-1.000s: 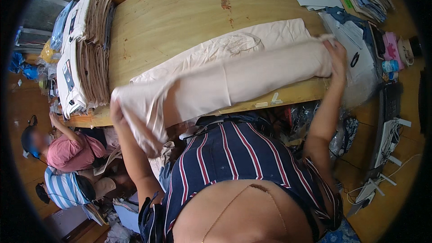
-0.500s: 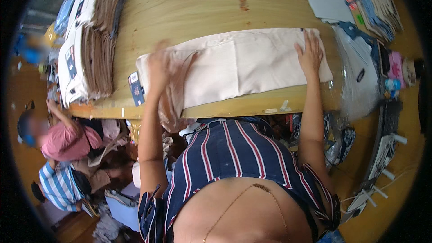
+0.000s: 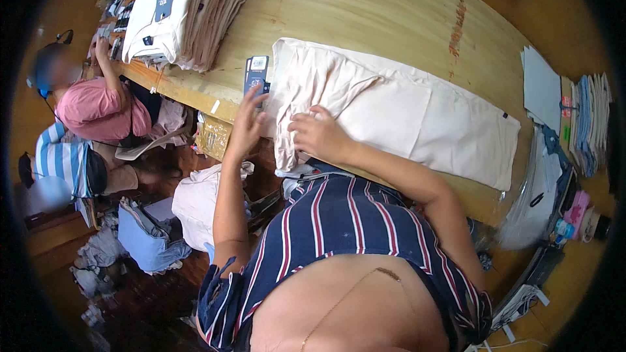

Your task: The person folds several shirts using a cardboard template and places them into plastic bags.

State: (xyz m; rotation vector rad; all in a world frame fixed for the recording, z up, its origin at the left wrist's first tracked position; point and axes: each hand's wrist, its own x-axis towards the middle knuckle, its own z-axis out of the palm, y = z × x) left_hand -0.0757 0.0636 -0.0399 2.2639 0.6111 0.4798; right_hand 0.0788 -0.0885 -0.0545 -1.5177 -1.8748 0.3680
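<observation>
Our cream trousers lay on the wooden table, tagged end left, long axis slanting down rightward; our left hand splayed its fingers; our right hand curled on cloth, grip unclear.

Bright tabletop, dim floor — soft shadows, bent edges, black rim

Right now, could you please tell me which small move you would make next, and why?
I would probably smooth the left end of the long cream cloth garment with the right hand: that end is creased and bunched, the rest lies flatter, and this hand is at the creases.
</observation>
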